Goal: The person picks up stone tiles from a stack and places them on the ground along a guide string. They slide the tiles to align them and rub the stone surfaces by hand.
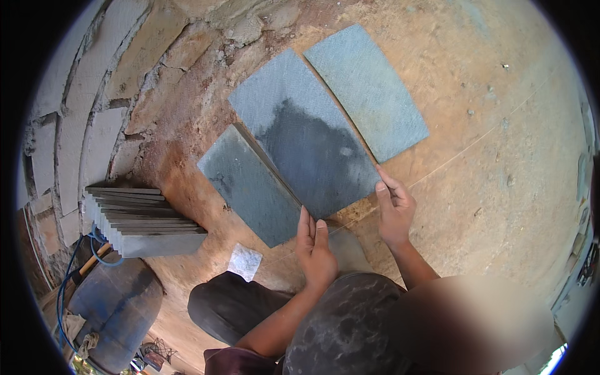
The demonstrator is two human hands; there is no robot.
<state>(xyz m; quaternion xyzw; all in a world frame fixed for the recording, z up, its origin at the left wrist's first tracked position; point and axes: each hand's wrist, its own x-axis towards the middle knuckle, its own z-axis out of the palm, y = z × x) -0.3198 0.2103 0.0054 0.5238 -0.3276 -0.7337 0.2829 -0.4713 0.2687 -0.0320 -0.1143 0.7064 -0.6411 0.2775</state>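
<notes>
Three grey-blue stone tiles lie side by side at a slant on the earthy floor. The middle tile (318, 140) has a large dark, damp-looking patch over its lower half. My left hand (316, 255) grips its near left corner, fingertips in the gap beside the left tile (253, 197). At the near right corner, my right hand (396, 208) pinches the same tile between thumb and fingers. The right tile (368, 93) lies beyond a narrow gap. Along the left tile's right side, a wider gap narrows toward my left hand.
A leaning stack of similar tiles (154, 220) stands at the left by a rough block wall (101, 136). Behind it sits a blue drum (117, 304) with hoses and a wooden handle (93, 260). A small pale square (244, 261) lies by my knee. A thin string (468, 150) crosses the floor.
</notes>
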